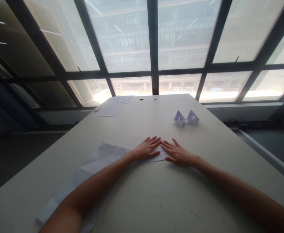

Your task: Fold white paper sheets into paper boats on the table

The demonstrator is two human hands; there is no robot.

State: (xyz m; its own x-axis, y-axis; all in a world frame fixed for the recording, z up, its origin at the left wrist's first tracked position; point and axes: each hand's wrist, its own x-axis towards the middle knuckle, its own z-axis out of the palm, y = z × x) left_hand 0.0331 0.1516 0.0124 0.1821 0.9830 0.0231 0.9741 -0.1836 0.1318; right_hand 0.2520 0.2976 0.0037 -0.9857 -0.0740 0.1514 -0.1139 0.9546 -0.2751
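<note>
A folded sheet of white paper [159,156] lies flat on the table, partly hidden under both hands. My left hand [147,148] rests on its left part, fingers stretched out and pointing forward and right. From the other side, my right hand [178,153] lies with its fingers spread on the paper's right edge. The fingertips of the two hands nearly meet over the paper. Beyond my right hand stand two folded paper boats, one on the left [179,118] and one on the right [192,117].
Large creased white paper [103,155] spreads under and beside my left forearm. Several flat sheets [106,110] lie at the far left of the white table [142,200]. A small whitish item [97,109] sits by them. Dark-framed windows [153,42] rise past the far edge.
</note>
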